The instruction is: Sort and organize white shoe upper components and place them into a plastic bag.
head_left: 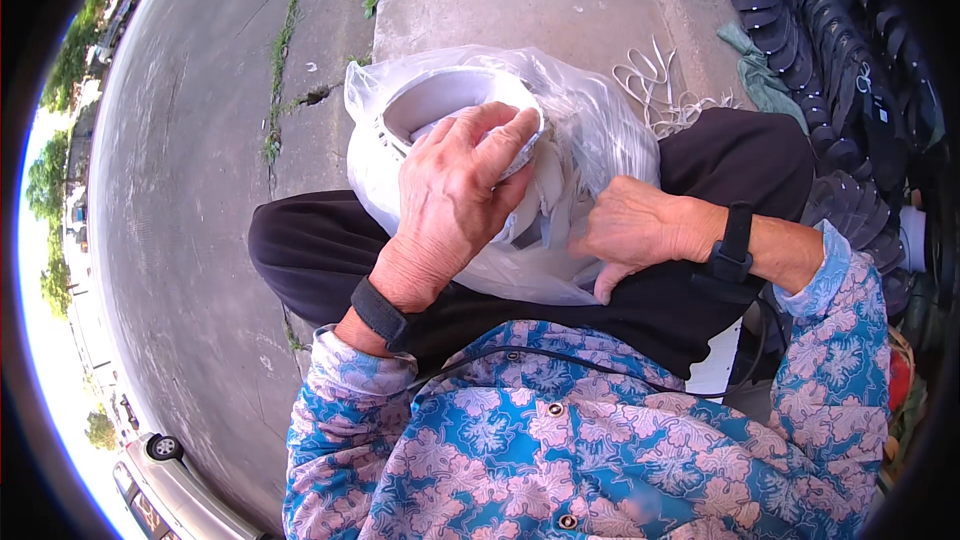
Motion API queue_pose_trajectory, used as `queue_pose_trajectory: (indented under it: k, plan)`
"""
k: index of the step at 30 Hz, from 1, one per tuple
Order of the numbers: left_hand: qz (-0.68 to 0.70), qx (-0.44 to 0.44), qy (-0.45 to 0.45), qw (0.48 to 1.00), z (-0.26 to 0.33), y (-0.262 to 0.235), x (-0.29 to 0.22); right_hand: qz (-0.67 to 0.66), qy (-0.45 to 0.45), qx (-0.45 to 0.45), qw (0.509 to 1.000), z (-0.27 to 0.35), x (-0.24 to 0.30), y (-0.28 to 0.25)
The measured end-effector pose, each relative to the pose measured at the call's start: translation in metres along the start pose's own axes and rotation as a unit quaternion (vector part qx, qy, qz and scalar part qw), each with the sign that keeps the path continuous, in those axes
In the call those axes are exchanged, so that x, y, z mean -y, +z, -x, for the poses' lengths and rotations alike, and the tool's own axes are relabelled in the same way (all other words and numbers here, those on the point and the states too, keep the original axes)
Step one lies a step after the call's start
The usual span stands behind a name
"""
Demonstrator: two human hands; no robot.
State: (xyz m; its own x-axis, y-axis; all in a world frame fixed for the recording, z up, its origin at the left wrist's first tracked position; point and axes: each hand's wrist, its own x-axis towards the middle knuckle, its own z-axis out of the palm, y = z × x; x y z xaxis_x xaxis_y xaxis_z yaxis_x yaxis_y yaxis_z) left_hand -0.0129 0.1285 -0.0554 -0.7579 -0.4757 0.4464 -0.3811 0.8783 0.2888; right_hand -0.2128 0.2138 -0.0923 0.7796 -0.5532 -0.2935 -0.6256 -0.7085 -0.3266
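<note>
A clear plastic bag (610, 130) rests in my lap, between my crossed legs. A white round piece with a raised, curved rim (455, 87) stands in its mouth; its exact kind cannot be told. My left hand (450, 185) is closed on the near right part of that rim, thumb and fingers pinching the edge. Flat whitish pieces (548, 190) show inside the bag just right of this hand. At the bag's right side, my right hand (635, 225) is curled against the plastic, its thumb pointing down and its fingertips mostly hidden.
Loose white cords (655, 90) lie on the concrete (480, 0) beyond the bag. Stacked dark, curved, visor-like pieces (815, 60) run along the right, beside a green cloth (765, 80). A parked vehicle (175, 485) stands at lower left across the pavement.
</note>
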Motion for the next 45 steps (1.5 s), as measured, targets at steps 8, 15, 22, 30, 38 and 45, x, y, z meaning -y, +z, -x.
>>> queue_pose_trajectory:
  k: [8,15,22,30,38,45]
  plan:
    - [0.009,-0.005,-0.008,1.0,0.003,-0.001,0.002,-0.096,-0.003,0.002,0.995,0.007,0.003,-0.012]
    - [0.038,0.002,-0.048,0.998,0.006,-0.01,0.013,-0.031,-0.023,-0.018,0.999,-0.005,0.013,0.016]
    - [0.059,0.073,-0.036,0.995,0.016,-0.033,0.016,-0.251,0.088,-0.24,0.934,0.009,-0.008,0.0]
    - [0.142,0.059,-0.122,0.981,0.011,-0.058,0.034,-0.271,0.095,-0.282,0.915,0.016,-0.017,0.004]
    - [0.021,0.088,-0.035,0.995,0.032,-0.032,0.008,-0.273,0.166,-0.292,0.901,0.025,-0.019,-0.012]
    - [0.142,-0.042,-0.162,0.976,0.025,-0.056,0.034,-0.359,0.2,-0.249,0.877,0.046,-0.042,0.009]
